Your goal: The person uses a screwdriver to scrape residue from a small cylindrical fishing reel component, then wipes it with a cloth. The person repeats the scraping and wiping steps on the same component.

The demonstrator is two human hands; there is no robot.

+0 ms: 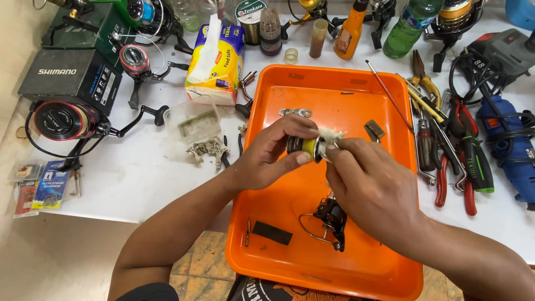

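Both hands meet over the middle of the orange tray. Left hand wraps its fingers around a small fishing-reel spool, dark with a yellow band, thumb pressed under its rim. Right hand pinches a wad of white tissue against the spool's right-hand face — fingertips bunched tight, tissue fraying out above them.

Hard to read much of that spool: the left fingers cover its top and left end, the tissue and right fingertips mask the other face, so only a slice of the yellow band and rim shows. Its axis lies roughly level, running left to right, with the open face turned toward the right hand.

Sweeping left to right: at the far left, a dark reel box with a red-and-black spinning reel below it, line looped around. Next, a yellow tissue pack and a clear plastic tub, with crumpled dirty tissue beside it. Inside the tray, a row of small washers above the hands, and below them a stripped black reel body with its wire bail, partly hidden by the right wrist. Right of the tray — pliers and screwdrivers, then a blue power drill, cut off by the edge.
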